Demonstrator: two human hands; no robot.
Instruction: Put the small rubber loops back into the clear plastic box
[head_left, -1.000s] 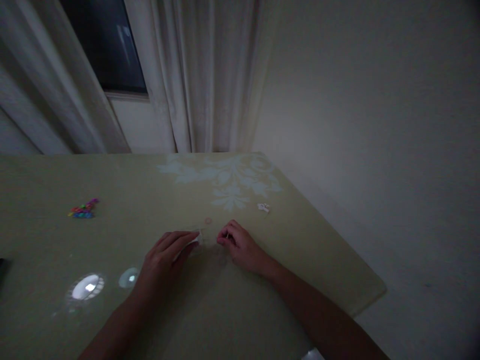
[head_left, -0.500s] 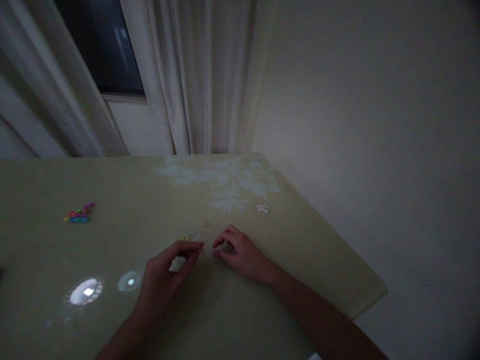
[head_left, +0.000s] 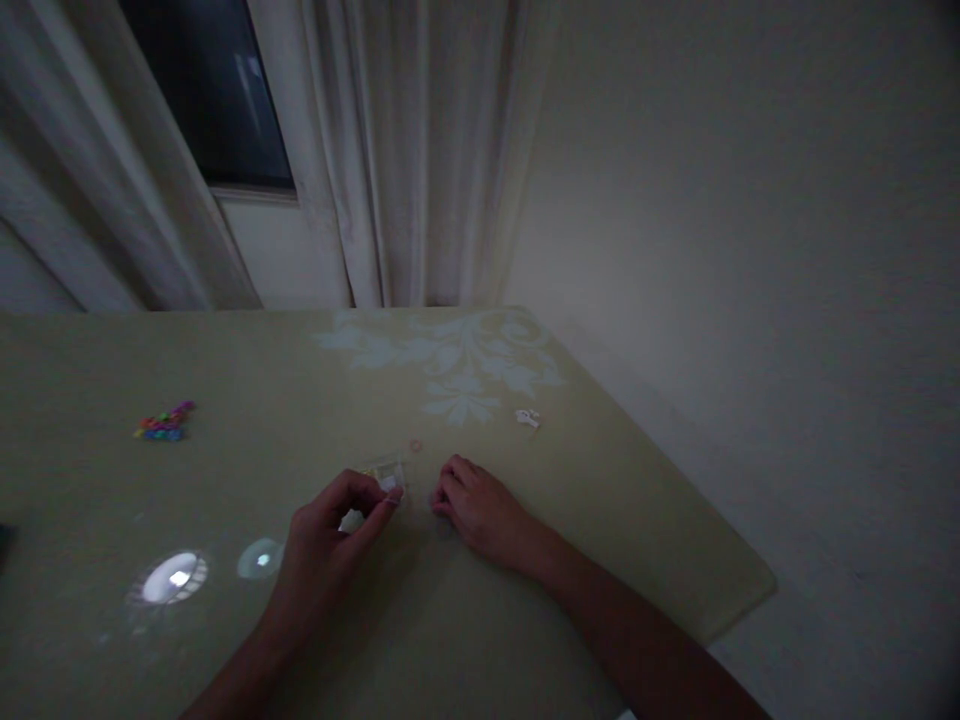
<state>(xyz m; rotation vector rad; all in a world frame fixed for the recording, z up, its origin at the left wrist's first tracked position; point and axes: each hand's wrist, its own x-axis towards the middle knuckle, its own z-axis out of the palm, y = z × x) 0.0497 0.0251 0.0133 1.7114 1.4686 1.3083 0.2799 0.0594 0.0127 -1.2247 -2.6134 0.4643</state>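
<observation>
My left hand (head_left: 337, 520) has its thumb and index finger pinched together over the near edge of a small clear plastic packet (head_left: 386, 472). The packet shows yellowish and white bits inside; what the fingertips grip is too small to tell. Just to the right, my right hand (head_left: 472, 505) rests low over the table with its fingers curled and the tips pressed together. Anything in that pinch is hidden. Beyond the gap between both hands lies a small pinkish ring (head_left: 416, 446).
A pile of small colourful pieces (head_left: 165, 424) lies on the table (head_left: 247, 380) at left. Small white scraps (head_left: 528, 418) lie beyond my right hand. The table's right edge slants near the wall (head_left: 712, 250); curtains (head_left: 442, 150) hang behind. Lamp reflections shine at front left.
My right hand's fingers have closed from a loose, parted curl, and the hand has shifted slightly right. My left hand's index finger has bent more, still pinched at the packet.
</observation>
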